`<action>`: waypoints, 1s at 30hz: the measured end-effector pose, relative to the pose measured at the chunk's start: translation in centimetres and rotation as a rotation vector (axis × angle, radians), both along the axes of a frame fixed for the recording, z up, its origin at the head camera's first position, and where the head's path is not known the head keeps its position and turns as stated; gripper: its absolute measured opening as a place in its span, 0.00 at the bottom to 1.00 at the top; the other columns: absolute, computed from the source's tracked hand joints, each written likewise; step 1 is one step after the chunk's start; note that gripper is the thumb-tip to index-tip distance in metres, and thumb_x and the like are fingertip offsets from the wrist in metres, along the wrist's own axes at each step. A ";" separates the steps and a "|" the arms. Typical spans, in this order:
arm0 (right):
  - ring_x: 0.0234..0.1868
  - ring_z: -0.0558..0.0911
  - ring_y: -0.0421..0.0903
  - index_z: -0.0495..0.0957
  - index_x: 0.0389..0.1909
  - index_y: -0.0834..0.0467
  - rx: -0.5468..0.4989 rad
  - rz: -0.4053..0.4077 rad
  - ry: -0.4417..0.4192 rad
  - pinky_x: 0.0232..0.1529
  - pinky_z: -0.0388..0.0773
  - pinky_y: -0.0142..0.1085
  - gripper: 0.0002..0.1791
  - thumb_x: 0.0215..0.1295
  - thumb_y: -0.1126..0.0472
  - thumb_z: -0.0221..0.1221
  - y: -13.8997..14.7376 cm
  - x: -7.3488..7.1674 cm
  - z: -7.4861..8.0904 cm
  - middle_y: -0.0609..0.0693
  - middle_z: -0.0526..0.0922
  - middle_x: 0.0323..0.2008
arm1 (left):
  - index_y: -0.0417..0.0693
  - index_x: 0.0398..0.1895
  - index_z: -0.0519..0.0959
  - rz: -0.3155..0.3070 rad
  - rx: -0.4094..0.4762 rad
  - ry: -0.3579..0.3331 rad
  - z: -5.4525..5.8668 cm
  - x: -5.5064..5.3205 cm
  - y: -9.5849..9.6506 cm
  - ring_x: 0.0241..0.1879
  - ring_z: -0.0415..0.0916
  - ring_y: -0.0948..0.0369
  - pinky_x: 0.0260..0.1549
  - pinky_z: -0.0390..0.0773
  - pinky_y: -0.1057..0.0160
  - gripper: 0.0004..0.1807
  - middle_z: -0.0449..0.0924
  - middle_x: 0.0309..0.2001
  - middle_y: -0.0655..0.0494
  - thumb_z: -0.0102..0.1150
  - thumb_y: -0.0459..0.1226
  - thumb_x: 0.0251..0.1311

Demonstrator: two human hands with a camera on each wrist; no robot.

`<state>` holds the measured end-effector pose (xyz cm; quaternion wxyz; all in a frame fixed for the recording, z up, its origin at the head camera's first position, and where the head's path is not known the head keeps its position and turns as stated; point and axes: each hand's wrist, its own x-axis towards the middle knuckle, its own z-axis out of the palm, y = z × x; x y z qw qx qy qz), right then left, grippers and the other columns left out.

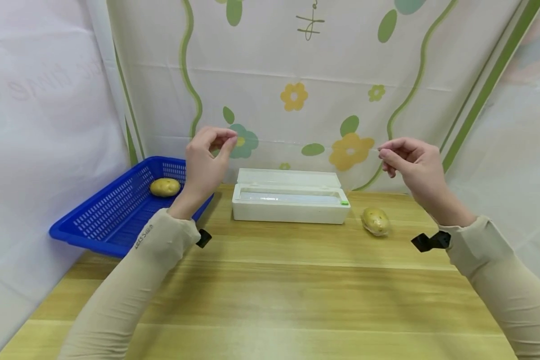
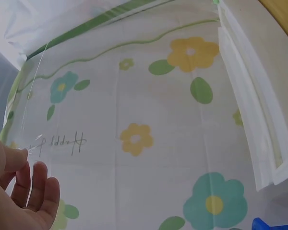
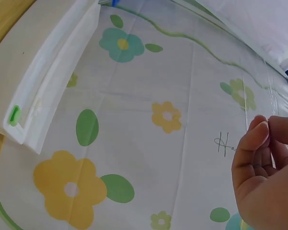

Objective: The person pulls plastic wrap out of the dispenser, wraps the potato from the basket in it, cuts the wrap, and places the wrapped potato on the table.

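Observation:
Thumb and fingers of my left hand (image 1: pixel 208 160) pinch the edge of a clear sheet of cling film (image 2: pixel 36 88), raised above the back of the table. My right hand (image 1: pixel 416 167) pinches the film too, level with the left and well apart from it. The sheet is so transparent that its full outline cannot be made out. Below and between the hands stands a white cling film dispenser box (image 1: pixel 290 212), its lid tipped back and a long slot showing on top. To its right lies a potato (image 1: pixel 375 220) with shiny film around its lower part.
At the left sits a blue plastic basket (image 1: pixel 117 205) with another potato (image 1: pixel 164 187) inside, partly behind my left forearm. The wooden table (image 1: pixel 288 290) meets a flower-print curtain (image 1: pixel 261 70) at the back, and white fabric hangs on both sides.

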<state>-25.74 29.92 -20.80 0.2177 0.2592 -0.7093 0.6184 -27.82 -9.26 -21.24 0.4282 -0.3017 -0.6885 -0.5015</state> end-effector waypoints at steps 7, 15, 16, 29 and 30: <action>0.26 0.76 0.50 0.73 0.41 0.82 -0.037 0.160 -0.061 0.24 0.76 0.33 0.09 0.67 0.76 0.57 0.4 0.8 -1.0 0.61 0.81 0.30 | 0.27 0.37 0.81 -0.038 -0.056 -0.012 -1.1 1.0 -1.0 0.35 0.76 0.51 0.37 0.75 0.67 0.03 0.79 0.36 0.39 0.60 0.22 0.61; 0.28 0.72 0.52 0.74 0.43 0.78 0.157 0.411 -0.174 0.29 0.73 0.40 0.10 0.69 0.83 0.44 1.9 2.7 -4.0 0.62 0.77 0.32 | 0.32 0.45 0.79 -0.344 -0.075 -0.259 -5.2 1.2 -4.1 0.33 0.79 0.57 0.27 0.75 0.70 0.07 0.80 0.36 0.43 0.57 0.23 0.65; 0.27 0.72 0.52 0.74 0.44 0.77 0.195 0.432 -0.186 0.29 0.73 0.41 0.11 0.69 0.84 0.44 2.2 2.9 -4.5 0.62 0.76 0.32 | 0.35 0.46 0.79 -0.377 -0.085 -0.306 -5.9 1.1 -4.5 0.32 0.79 0.56 0.25 0.74 0.69 0.08 0.80 0.36 0.44 0.58 0.25 0.65; 0.29 0.72 0.55 0.76 0.44 0.68 0.326 0.558 -0.382 0.32 0.75 0.45 0.14 0.70 0.81 0.44 3.0 4.8 -10.1 0.60 0.75 0.32 | 0.48 0.47 0.82 -0.529 -0.331 -0.521 -10.9 2.6 -5.9 0.29 0.77 0.55 0.24 0.77 0.62 0.09 0.79 0.34 0.53 0.60 0.30 0.66; 0.29 0.73 0.55 0.76 0.44 0.67 0.345 0.555 -0.402 0.32 0.75 0.45 0.13 0.71 0.80 0.45 2.7 5.1 -10.3 0.60 0.75 0.31 | 0.48 0.47 0.82 -0.526 -0.333 -0.525 -11.1 2.6 -5.8 0.29 0.77 0.55 0.24 0.76 0.62 0.09 0.79 0.34 0.52 0.60 0.30 0.66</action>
